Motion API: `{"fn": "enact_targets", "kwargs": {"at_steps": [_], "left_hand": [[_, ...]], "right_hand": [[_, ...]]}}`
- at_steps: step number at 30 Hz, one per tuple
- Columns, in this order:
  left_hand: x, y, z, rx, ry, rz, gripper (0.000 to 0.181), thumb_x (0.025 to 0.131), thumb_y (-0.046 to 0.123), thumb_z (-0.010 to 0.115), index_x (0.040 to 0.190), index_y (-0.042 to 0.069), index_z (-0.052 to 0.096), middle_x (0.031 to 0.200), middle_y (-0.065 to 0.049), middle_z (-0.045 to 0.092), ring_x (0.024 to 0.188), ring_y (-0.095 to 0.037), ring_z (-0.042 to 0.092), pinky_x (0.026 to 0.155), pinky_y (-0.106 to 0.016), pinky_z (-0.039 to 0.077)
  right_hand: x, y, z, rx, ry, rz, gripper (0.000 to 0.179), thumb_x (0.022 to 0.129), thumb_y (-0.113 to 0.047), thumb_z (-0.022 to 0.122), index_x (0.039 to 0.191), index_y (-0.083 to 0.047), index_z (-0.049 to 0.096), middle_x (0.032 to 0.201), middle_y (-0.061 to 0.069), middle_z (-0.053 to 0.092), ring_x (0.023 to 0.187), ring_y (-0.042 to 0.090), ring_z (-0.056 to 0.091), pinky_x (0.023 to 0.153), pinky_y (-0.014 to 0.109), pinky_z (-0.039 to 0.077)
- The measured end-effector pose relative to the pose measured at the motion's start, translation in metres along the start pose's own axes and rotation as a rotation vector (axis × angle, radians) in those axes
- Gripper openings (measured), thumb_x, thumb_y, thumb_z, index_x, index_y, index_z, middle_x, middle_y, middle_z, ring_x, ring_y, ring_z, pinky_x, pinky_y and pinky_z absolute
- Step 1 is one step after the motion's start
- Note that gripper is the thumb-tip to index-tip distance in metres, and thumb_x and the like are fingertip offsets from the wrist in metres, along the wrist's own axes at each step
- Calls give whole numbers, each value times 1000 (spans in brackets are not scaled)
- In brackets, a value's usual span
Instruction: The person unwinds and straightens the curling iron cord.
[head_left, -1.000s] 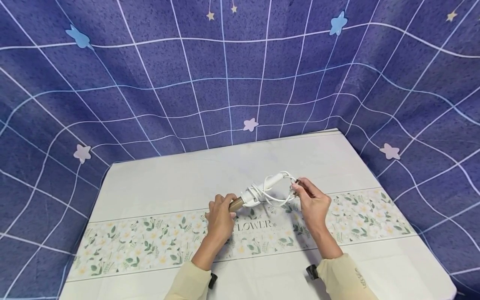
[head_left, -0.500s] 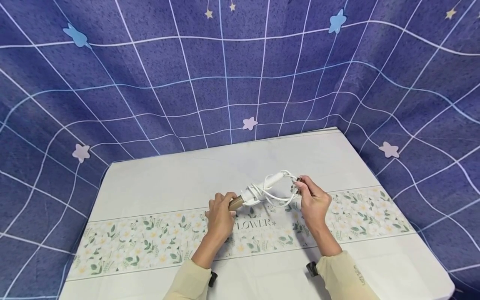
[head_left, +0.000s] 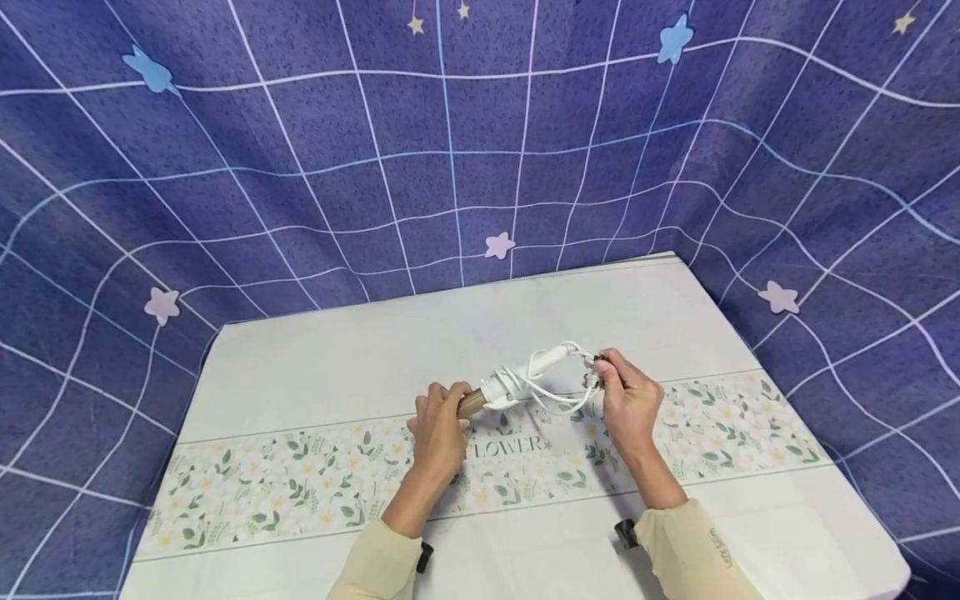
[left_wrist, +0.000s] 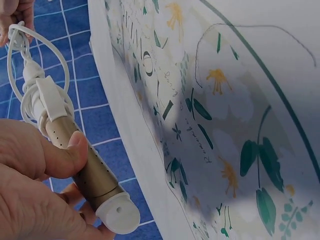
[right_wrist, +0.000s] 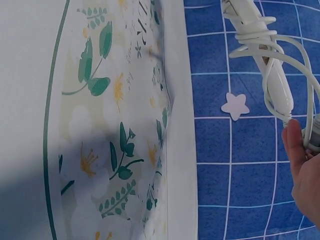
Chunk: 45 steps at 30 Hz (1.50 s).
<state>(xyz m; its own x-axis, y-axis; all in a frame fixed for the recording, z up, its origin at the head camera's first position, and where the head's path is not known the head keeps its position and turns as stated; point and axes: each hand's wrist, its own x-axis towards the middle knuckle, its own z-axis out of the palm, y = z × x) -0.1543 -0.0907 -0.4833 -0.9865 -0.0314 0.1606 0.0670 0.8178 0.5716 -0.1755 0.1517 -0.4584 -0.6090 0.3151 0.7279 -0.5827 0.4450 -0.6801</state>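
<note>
A curling iron (head_left: 551, 359) with a white handle and a gold barrel (left_wrist: 92, 167) is held slantwise over the table. In the left wrist view the barrel shows rows of small holes and a white end cap (left_wrist: 120, 214). My left hand (head_left: 438, 433) grips the barrel, thumb on top and fingers beneath. The white cord (right_wrist: 255, 45) is wound round the middle of the iron and loops out past the handle's end. At that loop, my right hand (head_left: 632, 407) pinches the bundled cord end (head_left: 592, 379); its fingers partly hide what they hold.
The table (head_left: 337, 350) has a white cover with a flowered band (head_left: 285, 483) across it. Blue curtains (head_left: 450, 117) with grid lines and stars hang behind the table and along its sides.
My right hand has shifted slightly to the right, and the cord end at its fingers has turned a little. The left hand and curling iron stay nearly still.
</note>
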Motion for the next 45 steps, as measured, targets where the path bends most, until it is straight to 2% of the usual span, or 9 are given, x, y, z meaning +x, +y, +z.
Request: {"fn": "enact_targets", "kwargs": {"at_steps": [3,8,15,19,22,30,35,41,45], "left_hand": [[0,0,0,2,12,10,48,75,-4,73,113,23,62,95,-1,47,88,-23,42,73,-41,32],[1,0,1,-10,5,-13,47,75,-2,73,114,23,62,96,-1,49,89,-23,43,74,-41,33],[2,0,3,-9,3,-14,47,77,-1,72,115,24,61,98,-3,50,89,-24,45,72,-42,36],[2,2,2,-14,1,-10,45,77,1,71,114,25,60,99,-3,51,90,-24,45,73,-44,36],[2,4,2,-25,-5,-20,45,78,0,71,114,25,60,100,-3,50,91,-24,45,75,-46,37],[2,6,3,-41,-9,-28,46,77,0,71,116,23,61,100,-3,51,91,-25,46,74,-44,38],[1,5,2,-38,10,-36,46,75,-1,73,114,22,62,100,-4,51,92,-26,46,73,-45,37],[1,5,2,-27,21,-24,46,75,-1,74,113,22,63,99,-5,52,91,-27,46,72,-44,36],[0,4,3,-24,13,-22,46,75,-2,73,113,22,63,99,-4,51,91,-26,46,73,-43,35]], "right_hand": [[1,-6,-1,-8,-33,58,9,80,17,65,87,13,69,71,23,66,52,20,53,53,9,41],[-4,-9,-1,56,-79,199,17,85,12,64,102,14,64,87,27,66,69,23,64,61,12,49],[-10,-4,2,269,-114,248,41,81,21,62,120,16,53,111,35,50,77,20,61,63,26,55],[-12,-4,3,392,-122,302,39,82,22,58,120,19,50,113,36,43,76,22,61,64,33,56],[-12,-5,4,435,-108,315,35,83,22,57,117,21,50,111,35,43,75,24,63,63,34,56],[-13,-6,3,390,-154,263,28,84,21,57,111,21,52,115,35,45,83,33,64,64,36,56],[-9,-6,0,297,-213,228,25,82,20,60,108,18,57,104,35,54,79,45,62,63,36,56],[-6,-8,-4,116,-239,154,22,79,16,66,101,13,64,85,27,63,64,40,63,52,16,47],[-5,-8,-7,124,-272,182,20,82,16,64,102,13,64,84,26,61,64,41,62,54,22,51]]}}
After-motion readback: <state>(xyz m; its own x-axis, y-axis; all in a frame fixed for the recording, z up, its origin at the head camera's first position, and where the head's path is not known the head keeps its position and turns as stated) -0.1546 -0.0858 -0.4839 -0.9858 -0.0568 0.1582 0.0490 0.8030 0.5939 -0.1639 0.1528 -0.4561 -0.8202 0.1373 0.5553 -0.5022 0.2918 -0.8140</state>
